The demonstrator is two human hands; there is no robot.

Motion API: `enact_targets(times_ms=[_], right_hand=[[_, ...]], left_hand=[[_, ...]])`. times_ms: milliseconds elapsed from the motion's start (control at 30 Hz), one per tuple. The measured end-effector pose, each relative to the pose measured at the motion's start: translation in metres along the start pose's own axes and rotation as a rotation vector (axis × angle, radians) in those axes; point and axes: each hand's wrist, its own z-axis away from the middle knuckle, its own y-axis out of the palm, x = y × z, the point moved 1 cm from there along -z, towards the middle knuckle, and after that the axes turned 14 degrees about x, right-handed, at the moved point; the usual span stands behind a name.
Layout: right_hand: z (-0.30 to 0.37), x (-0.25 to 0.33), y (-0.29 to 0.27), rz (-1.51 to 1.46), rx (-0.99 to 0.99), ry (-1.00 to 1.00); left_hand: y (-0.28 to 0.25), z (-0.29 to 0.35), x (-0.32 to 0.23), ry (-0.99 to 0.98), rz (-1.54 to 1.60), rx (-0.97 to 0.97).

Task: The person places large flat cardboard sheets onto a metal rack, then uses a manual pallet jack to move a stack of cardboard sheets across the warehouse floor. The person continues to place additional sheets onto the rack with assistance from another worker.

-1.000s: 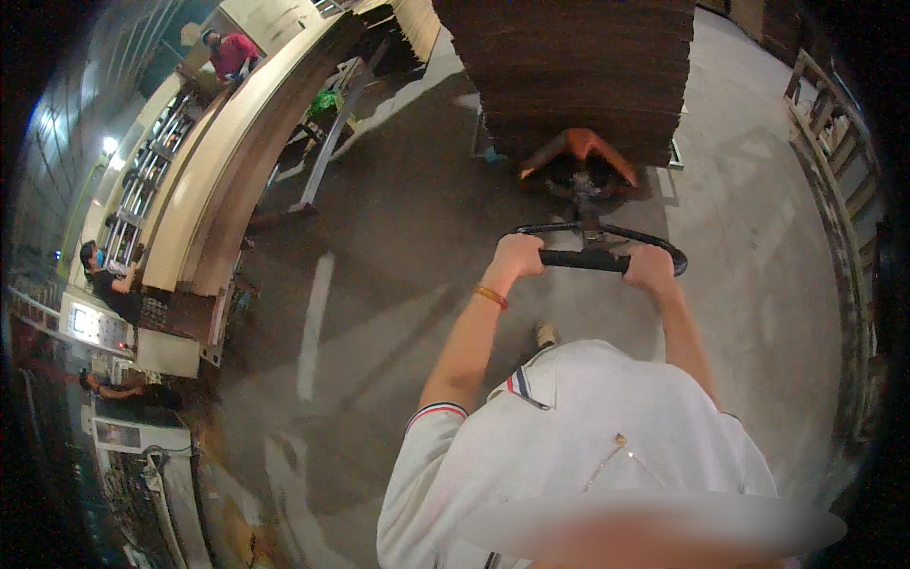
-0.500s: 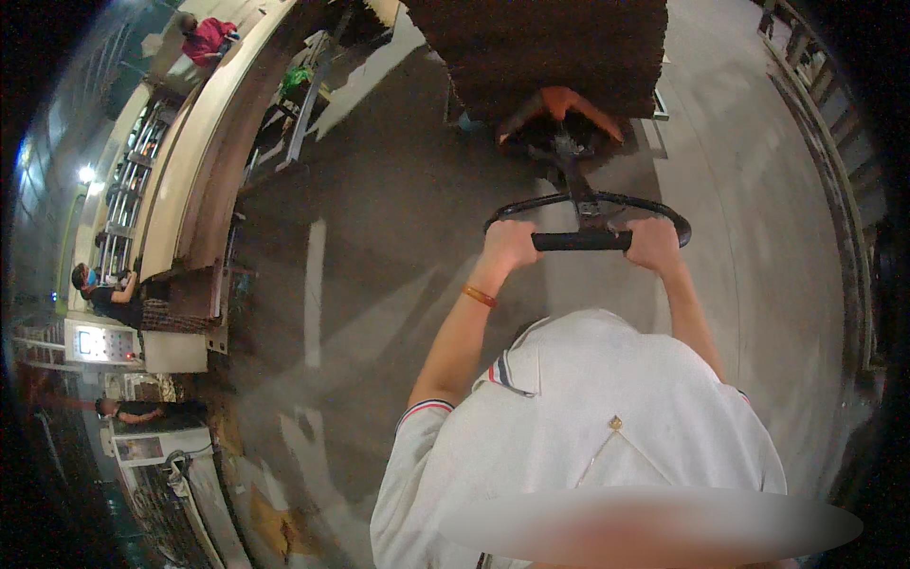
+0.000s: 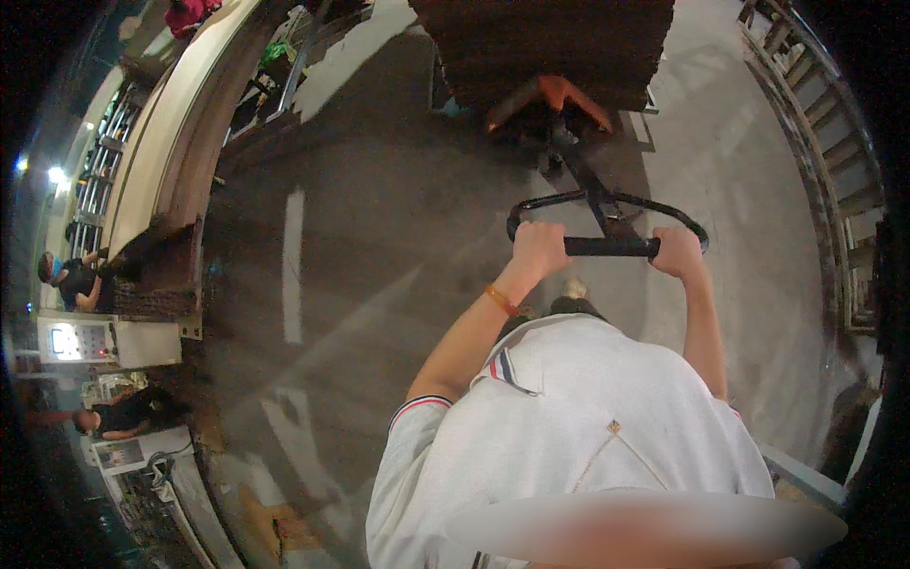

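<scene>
Both my hands grip the black loop handle [image 3: 607,246] of an orange pallet jack [image 3: 550,100]. My left hand [image 3: 537,248] closes on the left end of the crossbar, an orange band on its wrist. My right hand [image 3: 677,252] closes on the right end. The jack's black tiller runs up from the handle to the orange body. A tall dark stack of flat sheets [image 3: 545,43] sits on the jack at the top of the view. My white polo shirt fills the lower middle.
Grey concrete floor with a white painted line [image 3: 293,266] lies to my left. Long stacks of pale boards [image 3: 180,161] curve along the left. Other people stand at far left by a control cabinet [image 3: 104,343]. Wooden racks [image 3: 834,171] line the right side.
The jack and its load have shifted up and away in the view, and the tiller now leans more toward me. Both hands stay closed on the handle.
</scene>
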Motion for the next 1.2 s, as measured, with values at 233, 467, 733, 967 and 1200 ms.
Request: enact_targets(times_ms=[233,467,733,967,1200], right_hand=[[-0.017,-0.017,-0.015,-0.008,-0.046,-0.075],[-0.006,-0.025,-0.005,-0.024,-0.07,-0.053],[-0.002,-0.019,-0.014,-0.008,0.079,-0.082],[0.007,-0.027,-0.018,-0.038,0.008,-0.18],[0.014,-0.022,-0.035,-0.106,0.072,-0.216]], left_hand=[[-0.006,-0.022,-0.007,-0.022,0.026,0.03],[-0.014,-0.009,-0.016,-0.025,0.052,0.069],[-0.018,0.006,-0.02,-0.023,0.029,0.06],[-0.028,0.007,-0.033,-0.058,0.043,0.062],[-0.039,0.012,-0.033,-0.016,0.001,0.015]])
